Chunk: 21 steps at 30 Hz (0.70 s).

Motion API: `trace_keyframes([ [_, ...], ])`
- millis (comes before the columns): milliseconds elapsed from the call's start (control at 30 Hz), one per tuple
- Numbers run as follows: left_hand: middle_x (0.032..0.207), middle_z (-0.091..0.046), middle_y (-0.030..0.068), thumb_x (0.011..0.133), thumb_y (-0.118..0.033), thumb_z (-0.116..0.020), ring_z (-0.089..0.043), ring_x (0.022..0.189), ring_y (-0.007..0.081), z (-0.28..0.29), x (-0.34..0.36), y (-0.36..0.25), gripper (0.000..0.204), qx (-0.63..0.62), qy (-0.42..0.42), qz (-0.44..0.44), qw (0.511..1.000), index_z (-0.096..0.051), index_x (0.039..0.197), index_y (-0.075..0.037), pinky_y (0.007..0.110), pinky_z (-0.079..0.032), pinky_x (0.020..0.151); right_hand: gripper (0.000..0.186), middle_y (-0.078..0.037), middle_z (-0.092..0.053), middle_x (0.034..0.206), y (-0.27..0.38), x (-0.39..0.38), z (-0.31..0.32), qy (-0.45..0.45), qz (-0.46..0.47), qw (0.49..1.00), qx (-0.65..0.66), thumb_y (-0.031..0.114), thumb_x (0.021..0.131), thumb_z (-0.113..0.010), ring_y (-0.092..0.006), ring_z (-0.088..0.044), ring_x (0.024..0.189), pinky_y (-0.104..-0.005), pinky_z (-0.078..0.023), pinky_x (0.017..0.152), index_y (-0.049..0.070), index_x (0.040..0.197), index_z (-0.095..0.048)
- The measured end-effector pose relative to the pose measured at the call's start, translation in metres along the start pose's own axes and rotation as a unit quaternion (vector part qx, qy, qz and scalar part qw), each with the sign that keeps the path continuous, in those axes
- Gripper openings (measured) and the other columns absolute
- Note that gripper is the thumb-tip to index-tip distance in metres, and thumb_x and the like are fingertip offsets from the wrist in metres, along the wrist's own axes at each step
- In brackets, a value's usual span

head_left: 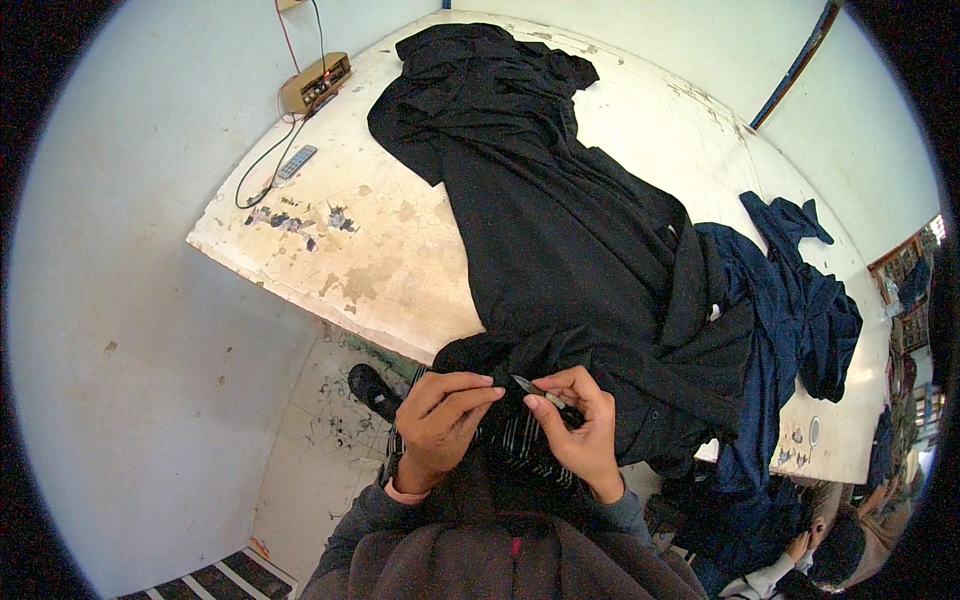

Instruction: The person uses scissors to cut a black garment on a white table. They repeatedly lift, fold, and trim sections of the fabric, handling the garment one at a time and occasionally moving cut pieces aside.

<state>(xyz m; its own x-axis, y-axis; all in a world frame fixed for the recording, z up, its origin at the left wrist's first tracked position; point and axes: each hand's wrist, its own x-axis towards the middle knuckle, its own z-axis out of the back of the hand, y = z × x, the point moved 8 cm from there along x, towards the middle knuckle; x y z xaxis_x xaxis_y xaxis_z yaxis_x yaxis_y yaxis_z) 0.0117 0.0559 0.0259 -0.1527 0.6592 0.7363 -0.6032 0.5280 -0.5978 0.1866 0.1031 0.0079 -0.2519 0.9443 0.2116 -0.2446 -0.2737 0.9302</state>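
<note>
My left hand (440, 420) pinches a bit of black fabric between thumb and fingertips at the table's front edge. Just to its right, my right hand (575, 420) grips a small pointed metal cutting tool (527, 386), its tip at the fabric by my left fingertips. The black garment (560, 250) stretches from my hands across the white, stained table (370, 250) to its far edge. A dark navy garment (820, 320) lies rumpled to its right.
A tan electrical box (315, 83) with wires and a grey remote (297, 162) are at the left back. Walls border the table. Another person (845, 545) is at the lower right among dark fabric. A black slipper (372, 390) shows below the table's edge.
</note>
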Motion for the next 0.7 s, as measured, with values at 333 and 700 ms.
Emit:
trace_keyframes([
  [333,0.09,-0.074,-0.0025,0.071,-0.014,-0.085,-0.067,0.081,0.0164,-0.012,-0.017,-0.02,0.018,0.069,0.09,-0.161,0.98,-0.078,0.088,-0.015,0.029,-0.053,0.067,0.026,0.0,-0.066,0.094,-0.046,-0.001,-0.023,0.014,-0.142,0.947,0.289,0.0,0.09,-0.073,-0.0066,-0.062,0.087,-0.0214,-0.048,0.078,0.004,0.109,-0.056],
  [700,0.102,-0.071,0.0073,0.086,-0.02,-0.076,-0.058,0.11,0.0274,0.015,-0.016,0.061,0.023,0.061,0.052,0.207,0.975,-0.074,0.105,-0.007,0.039,-0.041,0.097,0.026,0.001,-0.067,0.093,-0.048,-0.003,-0.017,-0.02,-0.139,0.956,0.259,-0.002,0.089,-0.074,-0.004,-0.06,0.083,-0.0204,-0.046,0.076,0.006,0.105,-0.056],
])
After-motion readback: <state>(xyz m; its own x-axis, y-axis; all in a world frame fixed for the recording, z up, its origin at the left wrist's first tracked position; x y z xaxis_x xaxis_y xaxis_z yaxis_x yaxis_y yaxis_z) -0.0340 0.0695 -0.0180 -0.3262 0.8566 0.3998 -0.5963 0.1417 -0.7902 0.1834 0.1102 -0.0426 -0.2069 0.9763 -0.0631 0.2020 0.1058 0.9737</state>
